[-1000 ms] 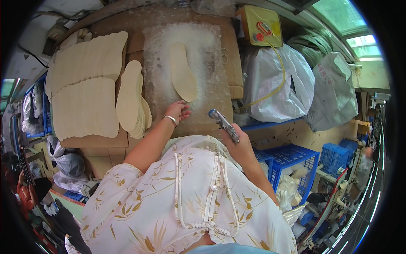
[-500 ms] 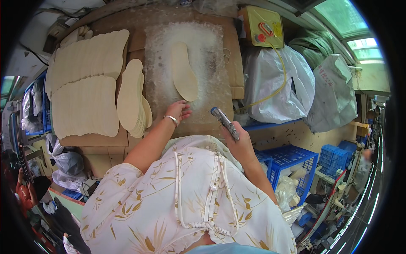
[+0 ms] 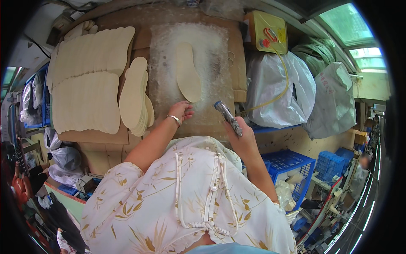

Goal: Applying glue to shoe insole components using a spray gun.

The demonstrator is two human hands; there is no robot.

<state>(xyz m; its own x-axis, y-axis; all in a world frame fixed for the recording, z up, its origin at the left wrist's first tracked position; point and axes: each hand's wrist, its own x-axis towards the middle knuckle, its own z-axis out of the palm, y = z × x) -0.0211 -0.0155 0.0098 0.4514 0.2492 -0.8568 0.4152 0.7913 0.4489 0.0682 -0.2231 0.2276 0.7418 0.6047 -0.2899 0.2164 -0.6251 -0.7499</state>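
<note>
A single cream insole (image 3: pixel 188 74) lies flat on a whitish, residue-crusted patch (image 3: pixel 213 55) of the work table, its heel end toward me. Just below that heel is my left hand (image 3: pixel 182 111), open, with its fingers apart and nothing held; whether a fingertip touches the heel edge I cannot tell. To the right, my right hand (image 3: pixel 244 139) is closed around a metal spray gun (image 3: pixel 228 118). The gun's blue-ringed end points forward and left, toward the table. My palm hides part of its handle.
Left of the patch stand a small insole pile (image 3: pixel 133 99) and large overlapping insole stacks (image 3: pixel 86 101) on cardboard. A yellow container (image 3: pixel 266 31) with a yellow hose (image 3: pixel 284 80) is at the far right, above a white plastic bag (image 3: pixel 270 97). A blue crate (image 3: pixel 292 163) sits below.
The view has shifted slightly, so things on the table appear further right. My right hand has raised the spray gun a little. My left hand stays by the insole's heel.
</note>
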